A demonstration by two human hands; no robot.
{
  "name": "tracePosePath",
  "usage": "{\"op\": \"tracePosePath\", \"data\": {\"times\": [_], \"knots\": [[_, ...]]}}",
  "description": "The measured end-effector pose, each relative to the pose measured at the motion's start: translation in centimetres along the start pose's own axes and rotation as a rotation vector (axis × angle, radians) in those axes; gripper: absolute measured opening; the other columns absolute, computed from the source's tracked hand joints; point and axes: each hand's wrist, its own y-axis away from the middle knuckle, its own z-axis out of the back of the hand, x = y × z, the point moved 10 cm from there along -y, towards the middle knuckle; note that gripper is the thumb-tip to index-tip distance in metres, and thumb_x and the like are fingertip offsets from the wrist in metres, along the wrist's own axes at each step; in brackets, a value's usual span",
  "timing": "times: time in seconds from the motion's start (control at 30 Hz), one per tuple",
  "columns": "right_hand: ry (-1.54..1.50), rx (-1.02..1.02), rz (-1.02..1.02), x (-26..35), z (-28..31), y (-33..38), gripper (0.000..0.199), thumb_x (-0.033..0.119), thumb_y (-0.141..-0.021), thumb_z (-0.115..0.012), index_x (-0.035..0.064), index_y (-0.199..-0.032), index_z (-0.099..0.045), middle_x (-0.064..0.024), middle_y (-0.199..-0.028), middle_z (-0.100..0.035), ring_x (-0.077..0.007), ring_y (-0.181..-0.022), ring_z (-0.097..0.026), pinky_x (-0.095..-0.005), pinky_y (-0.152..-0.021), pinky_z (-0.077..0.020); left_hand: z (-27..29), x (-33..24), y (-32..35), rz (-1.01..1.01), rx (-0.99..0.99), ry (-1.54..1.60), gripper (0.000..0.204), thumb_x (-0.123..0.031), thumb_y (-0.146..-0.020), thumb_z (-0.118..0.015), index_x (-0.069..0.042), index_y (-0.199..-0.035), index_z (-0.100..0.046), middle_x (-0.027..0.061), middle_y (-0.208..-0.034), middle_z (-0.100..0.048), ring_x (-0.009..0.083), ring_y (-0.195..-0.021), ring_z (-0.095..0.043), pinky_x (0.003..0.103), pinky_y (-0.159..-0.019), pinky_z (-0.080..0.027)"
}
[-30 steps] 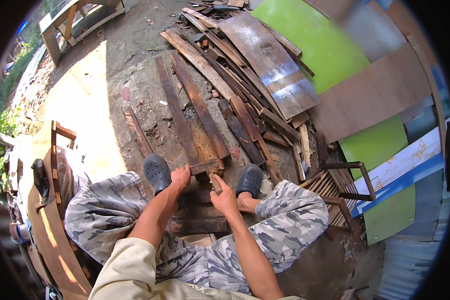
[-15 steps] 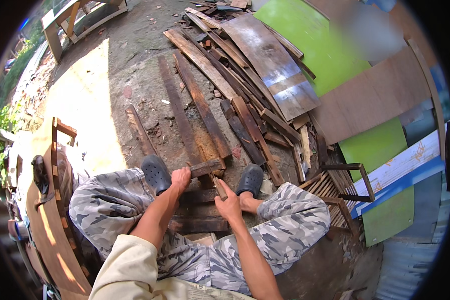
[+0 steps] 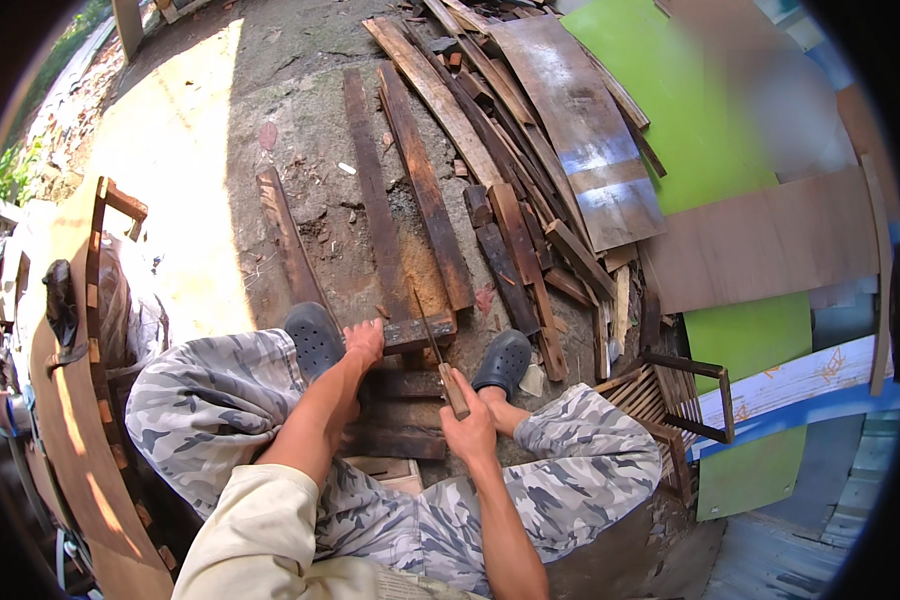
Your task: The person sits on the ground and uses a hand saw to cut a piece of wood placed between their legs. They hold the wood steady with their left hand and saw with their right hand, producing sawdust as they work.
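My left hand (image 3: 365,341) is closed on the left end of a short dark wood piece (image 3: 418,333), which lies crosswise between my feet. My right hand (image 3: 469,432) is wrapped around the wooden handle of a long thin-bladed tool (image 3: 453,392). Its narrow blade points away from me and crosses the wood piece near its right end. Whether the edge is toothed is too fine to make out. Nearer to me, dark wooden blocks (image 3: 395,441) lie crosswise below the held piece, between my legs.
Dark planks (image 3: 425,195) lie lengthwise on the ground ahead. A heap of boards (image 3: 515,110) and a wide worn panel (image 3: 582,130) are at the far right. A slatted wooden frame (image 3: 685,385) stands right of my knee. A curved wooden piece of furniture (image 3: 65,390) is at left.
My right hand has drawn back toward me with the tool, and more of its blade shows across the wood. My left hand keeps its hold. The view has shifted slightly.
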Motion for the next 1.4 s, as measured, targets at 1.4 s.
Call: {"op": "tracePosePath", "data": {"times": [1.4], "knots": [[0.046, -0.075, -0.053, 3.4, 2.2, 2.0, 0.058, 0.008, -0.085, -0.062, 0.0076, -0.142, -0.057, -0.0253, -0.122, -0.068, -0.0339, -0.118, -0.066, -0.038, -0.1, -0.0491, -0.3, -0.9, -0.9, -0.036, 0.172, 0.1, 0.048, -0.02, -0.08, -0.071, -0.01, -0.124, -0.056, 0.0195, -0.132, -0.061, 0.0376, -0.128, -0.055, 0.054, -0.104, -0.042]]}}
